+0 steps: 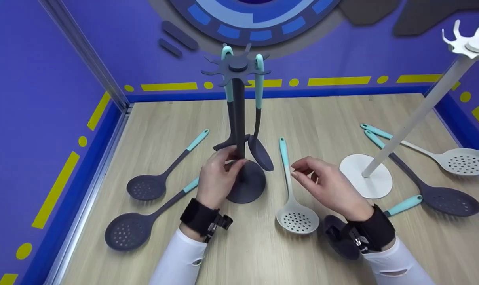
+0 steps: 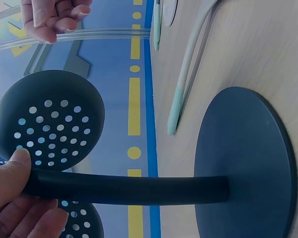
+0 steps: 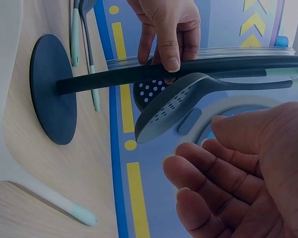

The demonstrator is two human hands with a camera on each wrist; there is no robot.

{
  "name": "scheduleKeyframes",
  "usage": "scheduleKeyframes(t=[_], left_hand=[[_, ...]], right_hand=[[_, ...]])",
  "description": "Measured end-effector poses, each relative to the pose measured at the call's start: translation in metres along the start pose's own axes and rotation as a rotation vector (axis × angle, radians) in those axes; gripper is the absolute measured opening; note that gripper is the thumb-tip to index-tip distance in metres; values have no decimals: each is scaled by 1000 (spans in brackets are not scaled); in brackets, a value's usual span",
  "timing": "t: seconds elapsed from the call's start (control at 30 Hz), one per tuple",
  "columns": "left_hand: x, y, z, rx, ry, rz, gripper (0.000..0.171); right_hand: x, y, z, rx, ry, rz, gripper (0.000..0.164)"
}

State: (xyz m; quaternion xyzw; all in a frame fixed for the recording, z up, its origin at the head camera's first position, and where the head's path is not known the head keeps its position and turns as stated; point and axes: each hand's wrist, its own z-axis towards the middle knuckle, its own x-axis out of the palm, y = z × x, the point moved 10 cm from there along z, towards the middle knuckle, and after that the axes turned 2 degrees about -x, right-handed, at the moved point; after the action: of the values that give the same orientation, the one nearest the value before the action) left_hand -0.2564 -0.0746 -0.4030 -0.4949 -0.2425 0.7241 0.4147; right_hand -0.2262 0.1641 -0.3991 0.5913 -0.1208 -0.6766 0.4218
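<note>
My left hand (image 1: 217, 176) holds the pole of a dark utensil stand (image 1: 247, 188) just above its round base. Thumb and fingers wrap that pole in the left wrist view. Two dark slotted skimmers with turquoise handles hang from the stand's hooked top; one, the right-hand skimmer (image 1: 260, 154), has its perforated head (image 2: 52, 119) facing the left wrist camera. My right hand (image 1: 328, 186) hovers over the table with fingers loosely bent and nothing in them. Just left of it lies a pale skimmer (image 1: 298, 217), apart from the fingers.
A white stand (image 1: 376, 174) with bare hooks rises at the right. Beyond it lie a pale skimmer (image 1: 463, 161) and a dark skimmer (image 1: 451, 200). A dark utensil (image 1: 334, 241) is partly hidden under my right wrist. Two dark skimmers (image 1: 146, 187) lie at left.
</note>
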Motion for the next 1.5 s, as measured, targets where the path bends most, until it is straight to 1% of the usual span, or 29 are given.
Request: scheduleKeyframes(t=[0.17, 0.33, 0.43, 0.5, 0.67, 0.83, 1.03, 1.17, 1.37, 1.5], left_hand=[[-4, -1, 0, 8, -5, 23, 31], [-13, -4, 1, 31, -30, 48, 27], [-23, -7, 3, 43, -67, 60, 20], [-32, -8, 3, 50, -105, 70, 16], [-55, -10, 4, 63, -195, 65, 14], [-75, -7, 5, 61, -254, 46, 19], [-93, 0, 5, 33, -323, 17, 18], [-97, 1, 5, 31, -342, 17, 18], [-101, 1, 5, 43, -363, 34, 18], [-102, 0, 5, 48, -368, 40, 18]], right_hand=[[2, 1, 0, -10, 0, 11, 17], [4, 2, 0, -25, 3, 27, 17], [5, 3, 1, -35, 1, 32, 17], [5, 4, 1, -44, 1, 38, 17], [2, 11, 0, -77, 4, 31, 19], [-2, 28, 7, -109, -10, 13, 20], [-3, 56, 21, -140, -56, 8, 23], [-3, 75, 34, -165, -85, 34, 27], [4, 95, 56, -194, -86, 64, 32], [8, 104, 65, -206, -110, 37, 33]])
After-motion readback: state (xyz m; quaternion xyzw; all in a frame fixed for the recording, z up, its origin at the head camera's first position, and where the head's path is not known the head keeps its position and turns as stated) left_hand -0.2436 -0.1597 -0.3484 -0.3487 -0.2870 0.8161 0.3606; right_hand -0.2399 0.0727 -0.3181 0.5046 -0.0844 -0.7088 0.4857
